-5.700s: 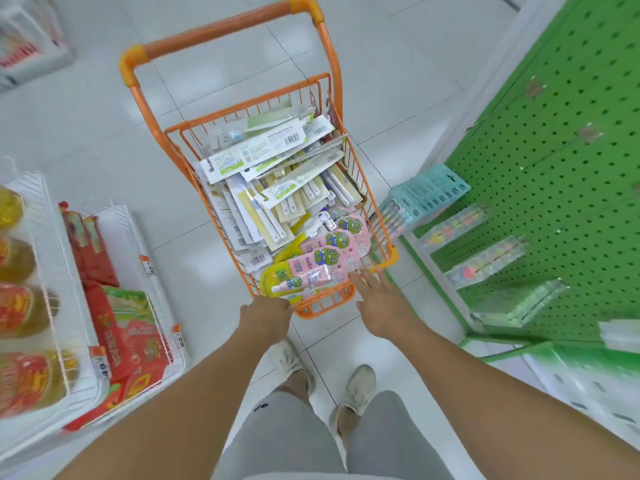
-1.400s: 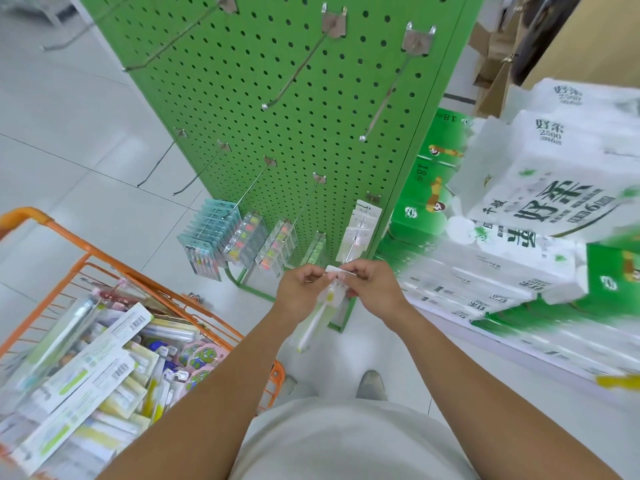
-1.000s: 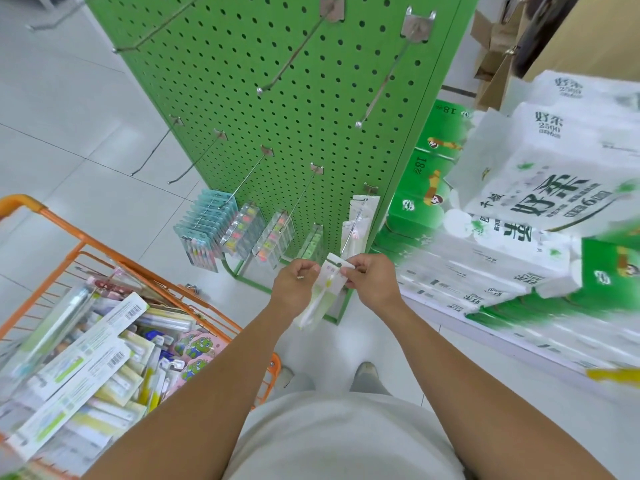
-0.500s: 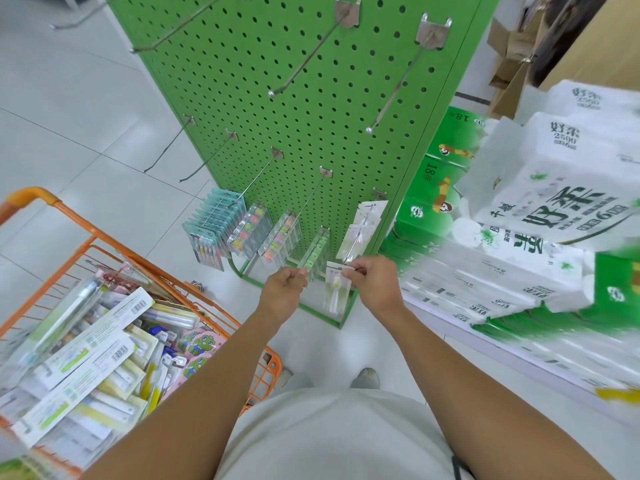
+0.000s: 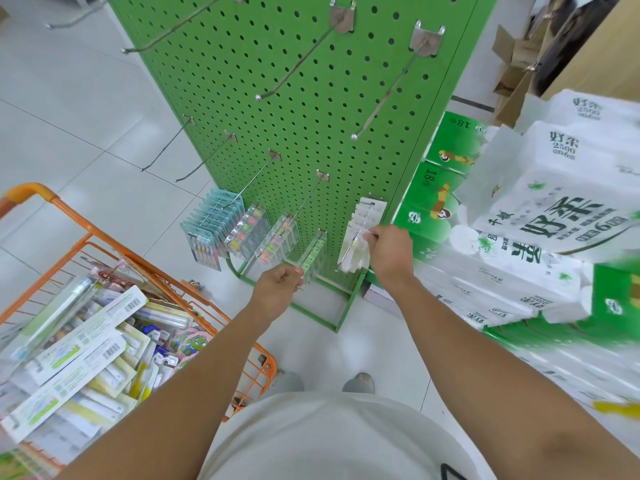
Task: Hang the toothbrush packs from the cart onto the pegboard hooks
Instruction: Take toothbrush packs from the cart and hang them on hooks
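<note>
A green pegboard [image 5: 277, 81] stands in front of me, its low hooks carrying rows of toothbrush packs [image 5: 221, 226]. My right hand [image 5: 389, 252] pinches the top of a white toothbrush pack [image 5: 355, 252] at the rightmost low hook [image 5: 362, 221], where other white packs hang. My left hand [image 5: 278, 289] has curled fingers at the front end of the neighbouring hook with green packs [image 5: 313, 254] and seems to pinch its tip. The orange cart [image 5: 211, 308] at lower left is full of toothbrush packs [image 5: 79, 348].
Several long bare hooks [image 5: 298, 67] jut from the upper pegboard toward me. Green boxes [image 5: 436, 188] and stacked white tissue bundles [image 5: 554, 209] crowd the right side. White tiled floor [image 5: 69, 116] lies to the left, my shoes [image 5: 358, 382] below.
The white pack, held between both hands a second ago, has moved up and right to the rightmost hook with my right hand. My left hand let go of it and stays near the green packs' hook.
</note>
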